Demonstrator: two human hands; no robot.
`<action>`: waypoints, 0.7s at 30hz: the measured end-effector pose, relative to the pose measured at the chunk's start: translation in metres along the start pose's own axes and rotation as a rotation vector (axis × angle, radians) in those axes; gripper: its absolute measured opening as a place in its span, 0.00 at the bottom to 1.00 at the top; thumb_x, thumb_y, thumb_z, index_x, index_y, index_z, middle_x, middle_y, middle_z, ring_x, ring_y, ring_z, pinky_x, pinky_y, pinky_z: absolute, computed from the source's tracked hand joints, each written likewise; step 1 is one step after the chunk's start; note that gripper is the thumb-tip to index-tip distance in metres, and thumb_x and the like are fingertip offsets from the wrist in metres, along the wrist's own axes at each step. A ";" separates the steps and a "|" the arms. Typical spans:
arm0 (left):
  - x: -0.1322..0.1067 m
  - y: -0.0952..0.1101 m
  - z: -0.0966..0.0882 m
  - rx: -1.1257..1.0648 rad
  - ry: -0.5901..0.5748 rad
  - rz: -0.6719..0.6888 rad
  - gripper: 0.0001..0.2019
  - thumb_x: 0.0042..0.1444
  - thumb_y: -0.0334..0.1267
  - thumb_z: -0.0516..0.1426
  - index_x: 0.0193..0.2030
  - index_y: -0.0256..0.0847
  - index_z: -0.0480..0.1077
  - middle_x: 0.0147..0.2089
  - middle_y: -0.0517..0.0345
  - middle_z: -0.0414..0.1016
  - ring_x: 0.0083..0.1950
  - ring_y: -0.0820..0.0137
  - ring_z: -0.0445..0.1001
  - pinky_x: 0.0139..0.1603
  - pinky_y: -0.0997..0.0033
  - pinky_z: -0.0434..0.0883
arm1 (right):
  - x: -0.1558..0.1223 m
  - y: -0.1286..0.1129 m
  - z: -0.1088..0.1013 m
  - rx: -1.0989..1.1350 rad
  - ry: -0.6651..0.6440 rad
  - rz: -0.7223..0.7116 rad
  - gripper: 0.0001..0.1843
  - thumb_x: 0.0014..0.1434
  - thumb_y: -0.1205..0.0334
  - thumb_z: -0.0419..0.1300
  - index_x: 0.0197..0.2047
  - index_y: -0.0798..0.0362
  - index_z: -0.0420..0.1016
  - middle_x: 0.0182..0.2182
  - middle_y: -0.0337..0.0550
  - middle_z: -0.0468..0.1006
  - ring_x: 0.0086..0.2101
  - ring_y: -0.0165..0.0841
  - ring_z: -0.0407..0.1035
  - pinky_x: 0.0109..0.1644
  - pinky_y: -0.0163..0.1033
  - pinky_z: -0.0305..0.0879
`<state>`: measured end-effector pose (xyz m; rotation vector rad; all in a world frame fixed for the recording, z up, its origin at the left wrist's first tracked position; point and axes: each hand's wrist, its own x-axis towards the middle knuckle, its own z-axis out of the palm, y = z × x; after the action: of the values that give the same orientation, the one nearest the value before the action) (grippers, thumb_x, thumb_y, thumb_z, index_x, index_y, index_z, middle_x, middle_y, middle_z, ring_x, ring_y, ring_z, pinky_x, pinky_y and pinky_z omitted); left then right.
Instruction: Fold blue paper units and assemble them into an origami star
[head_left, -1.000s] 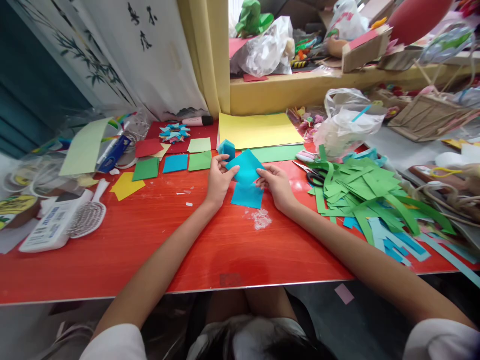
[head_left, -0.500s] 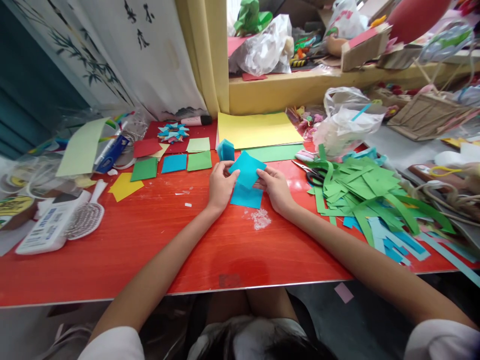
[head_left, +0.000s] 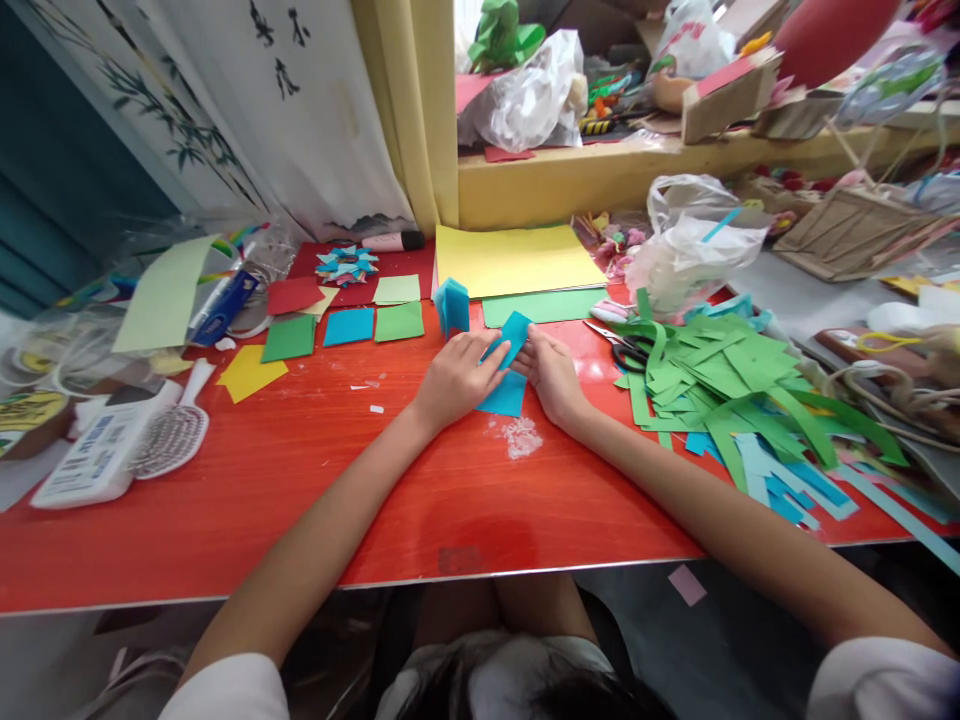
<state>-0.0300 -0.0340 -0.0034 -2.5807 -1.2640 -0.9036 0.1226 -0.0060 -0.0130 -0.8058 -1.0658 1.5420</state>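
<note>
Between my two hands is a blue square of paper [head_left: 514,336], bent over into a narrower folded shape. My left hand [head_left: 463,378] lies across its left side with the fingers pressed on it. At its right edge, my right hand [head_left: 553,372] pinches the paper between thumb and fingers. Flat on the table just below lies another blue paper square [head_left: 507,395], partly covered by my left fingers. Behind my left hand stand folded blue paper pieces [head_left: 452,306]. A patch of clear flaky scraps [head_left: 521,438] lies in front of my hands.
On the red table [head_left: 247,510], coloured paper squares [head_left: 349,327] lie at left, near a white hairbrush [head_left: 174,430]. Yellow sheets [head_left: 517,258] lie behind. Black-handled scissors [head_left: 631,352] and a heap of green paper strips [head_left: 735,370] are at right.
The blue square, held spread open before, is now folded over. My left hand has moved right and across it, covering part of the paper below.
</note>
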 end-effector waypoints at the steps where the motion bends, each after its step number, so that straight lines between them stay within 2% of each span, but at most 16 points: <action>1: 0.000 0.002 0.000 -0.023 -0.015 0.005 0.17 0.59 0.43 0.51 0.52 0.39 0.69 0.55 0.44 0.67 0.57 0.57 0.64 0.59 0.53 0.60 | 0.000 0.000 -0.001 -0.017 0.004 -0.008 0.17 0.52 0.46 0.58 0.30 0.51 0.65 0.29 0.38 0.75 0.31 0.29 0.71 0.35 0.35 0.68; 4: 0.003 0.011 0.000 -0.148 0.016 -0.085 0.15 0.59 0.46 0.51 0.47 0.41 0.71 0.49 0.48 0.70 0.52 0.61 0.68 0.56 0.58 0.63 | 0.000 0.000 -0.002 -0.051 -0.011 -0.025 0.12 0.51 0.52 0.60 0.30 0.52 0.67 0.27 0.36 0.73 0.26 0.26 0.67 0.31 0.32 0.65; 7: 0.007 0.019 0.002 -0.367 0.183 -0.375 0.13 0.60 0.44 0.50 0.44 0.40 0.71 0.46 0.51 0.68 0.43 0.70 0.70 0.47 0.69 0.68 | -0.002 0.000 0.000 -0.119 -0.052 -0.038 0.11 0.52 0.53 0.59 0.33 0.52 0.70 0.26 0.35 0.72 0.25 0.26 0.65 0.31 0.33 0.65; 9: 0.009 0.018 0.005 -0.499 0.280 -0.559 0.13 0.58 0.44 0.54 0.45 0.41 0.69 0.44 0.53 0.68 0.38 0.73 0.69 0.43 0.72 0.68 | -0.004 0.000 0.001 -0.195 -0.077 -0.060 0.11 0.53 0.52 0.58 0.34 0.52 0.71 0.26 0.35 0.72 0.25 0.26 0.64 0.32 0.33 0.65; 11: 0.009 0.014 0.009 -0.620 0.320 -0.674 0.14 0.54 0.44 0.57 0.46 0.40 0.69 0.42 0.54 0.70 0.37 0.73 0.69 0.40 0.72 0.68 | -0.006 -0.001 0.003 -0.252 -0.108 -0.084 0.12 0.54 0.51 0.57 0.34 0.51 0.71 0.27 0.36 0.72 0.27 0.27 0.65 0.33 0.34 0.66; 16: 0.007 0.005 0.017 -0.880 0.318 -0.755 0.16 0.52 0.43 0.59 0.46 0.39 0.71 0.39 0.54 0.73 0.35 0.72 0.69 0.30 0.75 0.67 | -0.008 -0.001 0.003 -0.296 -0.127 -0.114 0.13 0.55 0.51 0.56 0.37 0.51 0.72 0.32 0.39 0.75 0.31 0.30 0.68 0.35 0.35 0.67; 21: 0.006 0.005 0.018 -0.928 0.346 -0.746 0.16 0.52 0.41 0.59 0.46 0.40 0.72 0.39 0.55 0.74 0.34 0.73 0.69 0.31 0.75 0.68 | -0.007 -0.002 0.002 -0.283 -0.122 -0.103 0.14 0.55 0.50 0.56 0.36 0.51 0.71 0.28 0.38 0.75 0.28 0.29 0.68 0.33 0.35 0.66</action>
<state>-0.0148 -0.0265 -0.0139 -2.1903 -2.0662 -2.4308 0.1227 -0.0130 -0.0105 -0.8407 -1.4155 1.3847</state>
